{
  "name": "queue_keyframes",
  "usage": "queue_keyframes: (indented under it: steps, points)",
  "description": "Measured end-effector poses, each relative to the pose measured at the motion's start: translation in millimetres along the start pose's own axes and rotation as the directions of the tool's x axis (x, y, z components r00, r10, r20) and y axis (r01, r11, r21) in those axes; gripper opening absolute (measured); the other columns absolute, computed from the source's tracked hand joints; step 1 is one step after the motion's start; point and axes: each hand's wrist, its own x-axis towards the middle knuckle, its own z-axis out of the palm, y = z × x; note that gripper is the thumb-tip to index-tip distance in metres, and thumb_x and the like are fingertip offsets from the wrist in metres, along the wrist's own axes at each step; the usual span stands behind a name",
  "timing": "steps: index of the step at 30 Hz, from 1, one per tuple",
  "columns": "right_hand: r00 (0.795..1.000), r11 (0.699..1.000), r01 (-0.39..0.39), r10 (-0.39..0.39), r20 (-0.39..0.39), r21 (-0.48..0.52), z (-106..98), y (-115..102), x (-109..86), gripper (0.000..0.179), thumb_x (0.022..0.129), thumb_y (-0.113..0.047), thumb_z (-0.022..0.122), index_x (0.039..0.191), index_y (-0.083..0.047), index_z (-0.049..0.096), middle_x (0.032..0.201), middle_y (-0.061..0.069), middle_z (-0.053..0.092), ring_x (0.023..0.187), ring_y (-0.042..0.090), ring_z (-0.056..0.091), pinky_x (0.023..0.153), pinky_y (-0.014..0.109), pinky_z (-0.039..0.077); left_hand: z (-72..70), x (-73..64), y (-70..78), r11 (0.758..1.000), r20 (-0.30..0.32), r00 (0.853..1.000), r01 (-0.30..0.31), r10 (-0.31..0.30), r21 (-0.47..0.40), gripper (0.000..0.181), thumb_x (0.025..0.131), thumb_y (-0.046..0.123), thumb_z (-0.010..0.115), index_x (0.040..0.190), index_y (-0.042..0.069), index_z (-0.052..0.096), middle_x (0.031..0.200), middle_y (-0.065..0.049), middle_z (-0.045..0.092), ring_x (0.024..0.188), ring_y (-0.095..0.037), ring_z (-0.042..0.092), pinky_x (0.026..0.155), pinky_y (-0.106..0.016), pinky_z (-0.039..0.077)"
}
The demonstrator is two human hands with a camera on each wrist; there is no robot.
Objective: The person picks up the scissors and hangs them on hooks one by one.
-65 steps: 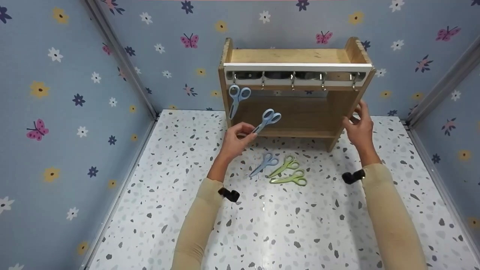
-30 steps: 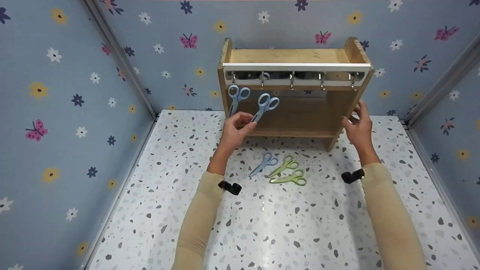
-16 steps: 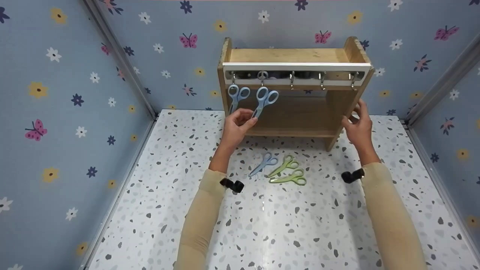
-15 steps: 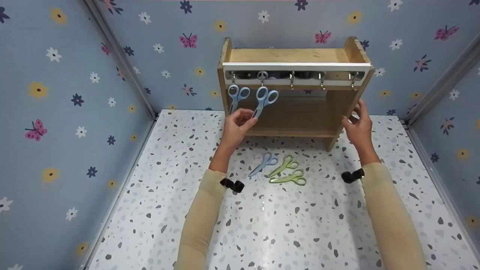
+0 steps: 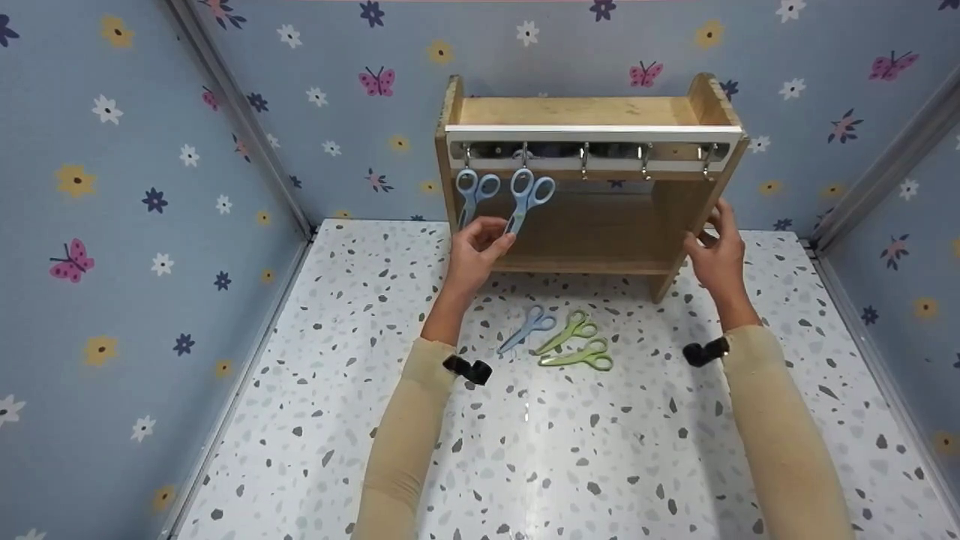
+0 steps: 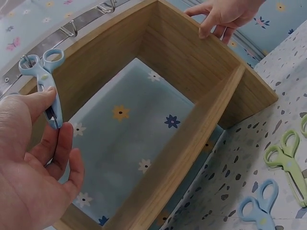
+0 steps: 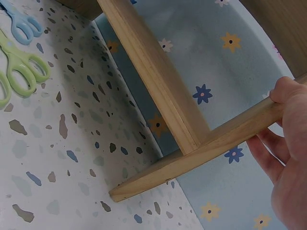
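your left hand pinches the light-blue plastic-handled scissors by their blade end, thumb against fingers, finger loops above the grip at the second silver metal hook from the left. your right hand grips the tan wooden shelf by its side.

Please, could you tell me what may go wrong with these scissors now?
The blue scissors pinched by the left hand might fall if let go before sitting fully on the second hook from the left. They could also knock the blue pair hanging close beside them. If the right hand loosens its grip, the wooden rack might shift.
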Motion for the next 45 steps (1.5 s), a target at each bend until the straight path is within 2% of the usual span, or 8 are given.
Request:
queue_keyframes:
  steps: [7,12,15,19,27,35,41,45]
  points:
    - [1.0,1.0,-0.002,0.002,0.002,-0.003,-0.4,0.6,0.4,0.079,0.11,-0.002,0.054,0.179,-0.027,0.027,0.181,0.02,0.04,0.163,0.049,0.049,0.129,0.066,0.044,1.2,-0.1,-3.6,1.0,-0.014,1.0,-0.005,0.005,-0.01,0.023,0.103,0.003,0.079,0.124,-0.006,0.073,0.107,-0.005,0.078,0.095,-0.008,0.068,0.085,-0.02,0.058]
    - [1.0,1.0,0.012,-0.012,-0.005,-0.014,0.8,3.7,2.0,0.077,0.11,-0.003,0.054,0.178,-0.025,0.029,0.179,0.02,0.042,0.162,0.049,0.049,0.131,0.066,0.042,2.1,-0.3,-3.4,1.0,-0.023,1.0,0.01,-0.01,-0.023,0.023,0.103,0.002,0.079,0.124,-0.006,0.074,0.107,-0.002,0.078,0.096,-0.007,0.069,0.086,-0.02,0.057]
    - [1.0,1.0,0.021,-0.021,-0.006,-0.014,0.6,5.7,2.8,0.076,0.109,-0.005,0.056,0.177,-0.029,0.031,0.178,0.02,0.043,0.162,0.049,0.05,0.13,0.066,0.042,2.4,-0.3,-4.0,1.0,-0.028,0.999,0.016,-0.016,-0.022,0.022,0.103,0.001,0.078,0.124,-0.006,0.074,0.108,-0.001,0.078,0.097,-0.008,0.069,0.086,-0.021,0.057]
    - [0.999,0.999,0.034,-0.034,-0.005,-0.01,-0.5,6.7,2.9,0.077,0.109,-0.007,0.058,0.176,-0.033,0.033,0.178,0.02,0.044,0.161,0.05,0.051,0.129,0.066,0.044,2.4,0.1,-5.6,1.0,-0.029,0.999,0.015,-0.015,-0.014,0.023,0.104,0.002,0.077,0.125,-0.006,0.074,0.112,-0.005,0.078,0.098,-0.008,0.069,0.089,-0.021,0.057]
    - [1.0,1.0,0.022,-0.022,-0.003,-0.011,-0.7,6.9,3.1,0.078,0.109,-0.006,0.058,0.177,-0.033,0.033,0.178,0.019,0.044,0.161,0.049,0.051,0.129,0.064,0.045,2.1,0.1,-8.2,1.0,-0.031,0.999,0.021,-0.02,0.021,0.025,0.105,0.003,0.077,0.128,-0.006,0.074,0.122,-0.017,0.077,0.104,-0.009,0.068,0.096,-0.02,0.056]
    - [1.0,1.0,0.021,-0.021,-0.004,-0.002,-1.0,8.4,4.1,0.077,0.108,-0.006,0.058,0.176,-0.035,0.034,0.178,0.017,0.046,0.161,0.047,0.052,0.13,0.064,0.045,-1.7,-4.0,-15.4,0.998,-0.017,0.999,0.035,-0.034,0.05,0.03,0.105,0.004,0.076,0.134,-0.004,0.073,0.129,-0.023,0.075,0.111,-0.011,0.068,0.099,-0.02,0.054]
    - [0.999,0.999,0.04,-0.04,-0.003,0.012,-0.9,9.5,3.1,0.077,0.109,-0.005,0.057,0.177,-0.029,0.032,0.177,0.018,0.046,0.16,0.049,0.053,0.127,0.067,0.046,-4.0,-6.5,-18.5,0.999,-0.004,1.0,0.028,-0.028,0.03,0.036,0.105,0.002,0.075,0.139,-0.005,0.071,0.137,-0.027,0.073,0.117,-0.014,0.069,0.098,-0.018,0.056]
    - [0.999,0.999,0.04,-0.039,-0.004,0.019,-0.3,10.5,3.6,0.078,0.109,-0.003,0.056,0.179,-0.026,0.029,0.179,0.019,0.043,0.16,0.05,0.051,0.126,0.069,0.045,-4.9,-7.9,-20.4,0.999,0.005,1.0,0.018,-0.018,0.03,0.04,0.104,-0.001,0.075,0.143,-0.007,0.069,0.14,-0.029,0.072,0.123,-0.022,0.071,0.099,-0.017,0.057]
